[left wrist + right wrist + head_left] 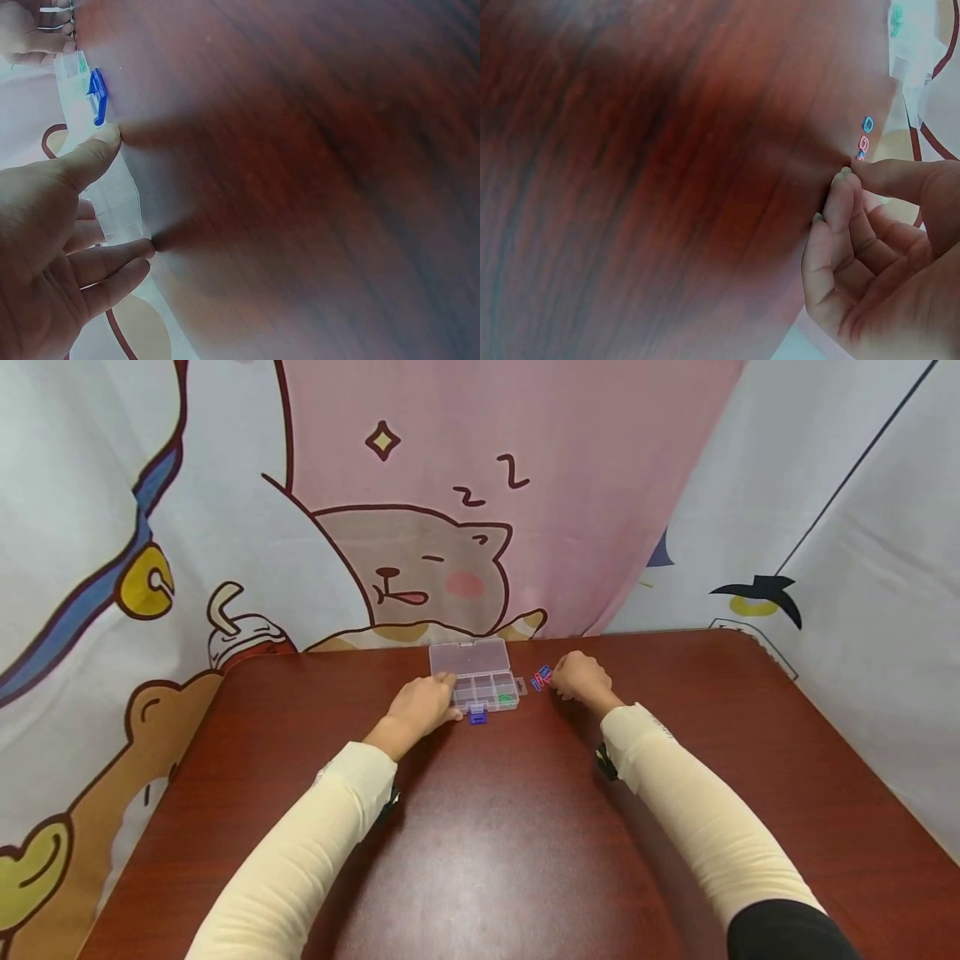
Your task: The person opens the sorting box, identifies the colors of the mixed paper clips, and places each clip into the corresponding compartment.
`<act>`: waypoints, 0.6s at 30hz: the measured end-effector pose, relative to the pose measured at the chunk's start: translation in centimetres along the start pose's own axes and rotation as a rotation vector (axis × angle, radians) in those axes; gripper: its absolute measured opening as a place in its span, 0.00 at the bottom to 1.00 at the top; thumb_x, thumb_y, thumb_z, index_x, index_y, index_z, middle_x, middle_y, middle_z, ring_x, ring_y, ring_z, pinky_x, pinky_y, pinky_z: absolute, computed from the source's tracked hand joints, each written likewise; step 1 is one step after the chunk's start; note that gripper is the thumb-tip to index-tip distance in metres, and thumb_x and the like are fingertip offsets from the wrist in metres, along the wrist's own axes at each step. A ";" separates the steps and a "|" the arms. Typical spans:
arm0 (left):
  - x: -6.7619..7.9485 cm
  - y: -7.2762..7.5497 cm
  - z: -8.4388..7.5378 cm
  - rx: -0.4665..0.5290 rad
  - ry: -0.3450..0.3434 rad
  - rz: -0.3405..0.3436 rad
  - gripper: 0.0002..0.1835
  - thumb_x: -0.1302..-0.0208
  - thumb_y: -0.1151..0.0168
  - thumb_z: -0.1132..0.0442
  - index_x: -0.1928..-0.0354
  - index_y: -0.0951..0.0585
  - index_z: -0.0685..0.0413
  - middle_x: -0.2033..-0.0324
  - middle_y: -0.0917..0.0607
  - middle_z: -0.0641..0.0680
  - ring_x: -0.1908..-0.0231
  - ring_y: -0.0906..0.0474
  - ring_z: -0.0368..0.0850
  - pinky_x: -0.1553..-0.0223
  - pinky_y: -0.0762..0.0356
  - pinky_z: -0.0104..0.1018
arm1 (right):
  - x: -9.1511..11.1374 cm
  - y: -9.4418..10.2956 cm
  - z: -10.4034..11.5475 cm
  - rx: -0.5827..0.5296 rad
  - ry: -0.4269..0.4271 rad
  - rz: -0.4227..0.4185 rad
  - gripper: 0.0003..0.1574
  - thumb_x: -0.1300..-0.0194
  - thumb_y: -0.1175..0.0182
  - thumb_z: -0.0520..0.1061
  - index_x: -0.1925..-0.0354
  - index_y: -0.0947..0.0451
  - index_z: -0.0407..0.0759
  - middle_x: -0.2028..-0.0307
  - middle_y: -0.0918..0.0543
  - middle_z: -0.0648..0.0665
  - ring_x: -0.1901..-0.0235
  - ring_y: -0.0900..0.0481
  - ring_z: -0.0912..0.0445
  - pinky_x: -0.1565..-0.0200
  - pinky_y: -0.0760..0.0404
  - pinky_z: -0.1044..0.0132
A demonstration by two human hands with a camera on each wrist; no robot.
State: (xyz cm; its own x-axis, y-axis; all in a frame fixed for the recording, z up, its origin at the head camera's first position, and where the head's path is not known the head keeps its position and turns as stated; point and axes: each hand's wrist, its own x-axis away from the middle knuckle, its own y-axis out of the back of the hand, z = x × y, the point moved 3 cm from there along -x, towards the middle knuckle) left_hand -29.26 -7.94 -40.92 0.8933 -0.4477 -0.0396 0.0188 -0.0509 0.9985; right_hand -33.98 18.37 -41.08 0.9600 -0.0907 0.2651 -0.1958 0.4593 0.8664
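A clear plastic compartment box (pixel 486 691) stands with its lid (pixel 469 658) raised at the far side of the table. Several green paper clips (pixel 507 699) lie in its front right compartment. My left hand (pixel 424 703) grips the box's left end, the thumb at the front edge beside the blue latch (pixel 97 96) and the fingers around the side. To the right of the box lies a small group of blue and pink paper clips (pixel 542 677). At these clips, my right hand (pixel 582 677) has thumb and index fingertips together close over the table; I cannot tell whether a clip is between them.
The brown wooden table (pixel 480 827) reaches back to a printed curtain (pixel 420 568) right behind the box. A clear hanging tab (pixel 521 686) sticks out from the box's right end, between the box and the loose clips.
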 end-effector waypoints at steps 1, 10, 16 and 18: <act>0.0 0.0 0.0 -0.004 -0.002 -0.003 0.31 0.38 0.35 0.45 0.42 0.27 0.60 0.51 0.19 0.57 0.58 0.17 0.56 0.55 0.19 0.47 | 0.0 -0.1 0.0 0.003 -0.005 -0.006 0.11 0.35 0.45 0.46 0.68 0.18 0.44 0.76 0.15 0.47 0.73 0.17 0.51 0.74 0.25 0.58; 0.0 -0.1 -0.1 0.002 0.009 0.000 0.30 0.37 0.35 0.46 0.43 0.27 0.60 0.54 0.19 0.56 0.59 0.18 0.56 0.55 0.19 0.48 | -0.2 -0.3 0.1 0.030 -0.039 -0.017 0.13 0.38 0.43 0.46 0.75 0.17 0.43 0.78 0.16 0.46 0.75 0.19 0.51 0.75 0.24 0.57; 0.0 -0.2 -0.2 0.000 0.000 0.002 0.30 0.37 0.36 0.46 0.41 0.27 0.60 0.53 0.19 0.57 0.58 0.17 0.56 0.55 0.19 0.48 | -0.2 -0.4 -0.1 0.030 -0.067 -0.004 0.14 0.37 0.44 0.46 0.75 0.17 0.43 0.78 0.16 0.46 0.74 0.19 0.50 0.73 0.25 0.56; -0.1 -0.2 -0.1 -0.008 0.004 -0.002 0.31 0.37 0.35 0.46 0.41 0.27 0.60 0.52 0.19 0.56 0.58 0.17 0.56 0.55 0.19 0.48 | -0.2 -0.4 0.0 0.026 -0.062 -0.012 0.14 0.37 0.45 0.46 0.76 0.17 0.43 0.78 0.16 0.46 0.75 0.20 0.50 0.74 0.25 0.56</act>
State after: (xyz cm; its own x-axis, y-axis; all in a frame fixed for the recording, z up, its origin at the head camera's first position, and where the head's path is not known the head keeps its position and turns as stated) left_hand -29.28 -7.82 -41.08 0.8949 -0.4443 -0.0414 0.0242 -0.0444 0.9987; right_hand -34.11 18.24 -41.46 0.9482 -0.1507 0.2796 -0.1905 0.4347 0.8802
